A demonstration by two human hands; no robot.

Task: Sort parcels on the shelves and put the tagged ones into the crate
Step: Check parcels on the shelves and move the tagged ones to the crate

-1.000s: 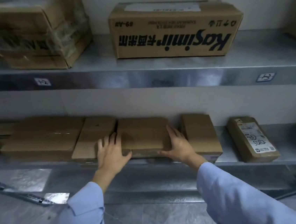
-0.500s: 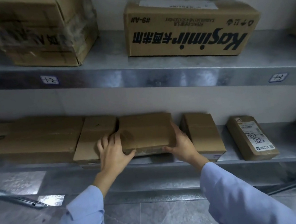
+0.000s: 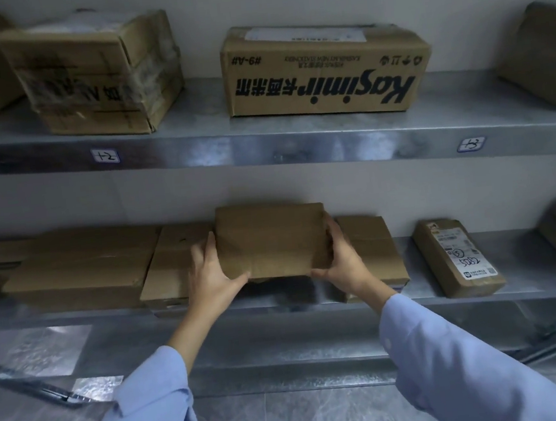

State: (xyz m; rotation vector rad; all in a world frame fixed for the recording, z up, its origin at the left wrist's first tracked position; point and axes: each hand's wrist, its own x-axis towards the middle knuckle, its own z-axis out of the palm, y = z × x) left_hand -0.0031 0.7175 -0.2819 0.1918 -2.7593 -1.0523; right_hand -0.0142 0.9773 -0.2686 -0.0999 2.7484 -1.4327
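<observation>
On the lower shelf (image 3: 409,265), at the middle of the view, both hands are lifting a plain brown parcel (image 3: 271,240). Half a second ago it was lying flat between its neighbours; now its front edge is rising clear of the shelf, with shadow showing beneath. The left hand (image 3: 213,278) is gripping the parcel's nine o'clock side, fingers (image 3: 202,252) curled along the edge and thumb at the front corner. The right hand (image 3: 342,262) is gripping the three o'clock side likewise. The flat box (image 3: 172,259) at nine o'clock and the box (image 3: 369,245) at three o'clock are staying put. No label is showing on the parcel's upper face, so the lift is probably serving to check the other faces for a tag. Further out at three o'clock, a small labelled parcel (image 3: 458,256) is lying with a handwritten number facing up. The crate is not showing anywhere in view.
</observation>
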